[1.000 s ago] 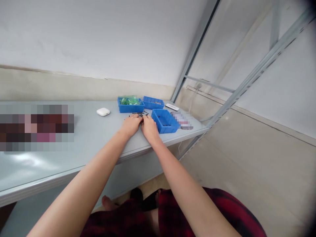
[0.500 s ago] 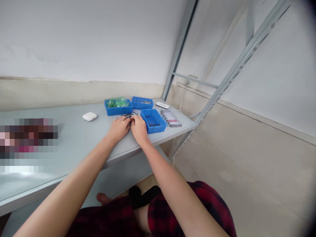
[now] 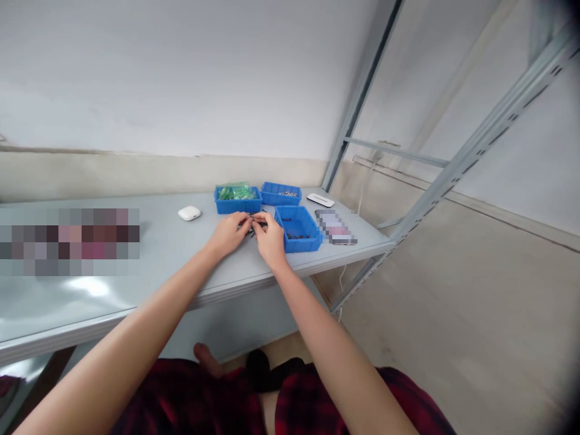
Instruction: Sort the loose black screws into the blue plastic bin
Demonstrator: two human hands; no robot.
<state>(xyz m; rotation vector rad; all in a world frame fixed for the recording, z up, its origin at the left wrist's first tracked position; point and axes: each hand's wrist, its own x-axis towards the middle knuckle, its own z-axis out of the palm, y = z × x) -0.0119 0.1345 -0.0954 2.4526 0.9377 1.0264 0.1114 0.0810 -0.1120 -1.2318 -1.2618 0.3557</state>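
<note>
The fingertips of my left hand and my right hand meet just above the table, both closed in a pinch. Between them is a small dark piece that looks like a screw, mostly hidden by the fingers. Below and behind the fingers lie several loose dark screws, partly covered by my hands. Close to the right of my right hand stands a blue bin with some dark screws inside. A blue bin holding green plastic packets is behind my left hand.
Another blue bin with small light metal parts stands at the back. A white earbud case lies left, a white flat device and a blurred phone-like item right. A metal post rises at the table's right end.
My view has shifted left, so the table items appear further right. My hands have come up slightly from the screw pile, and their fingertips are now together around a small dark piece.
</note>
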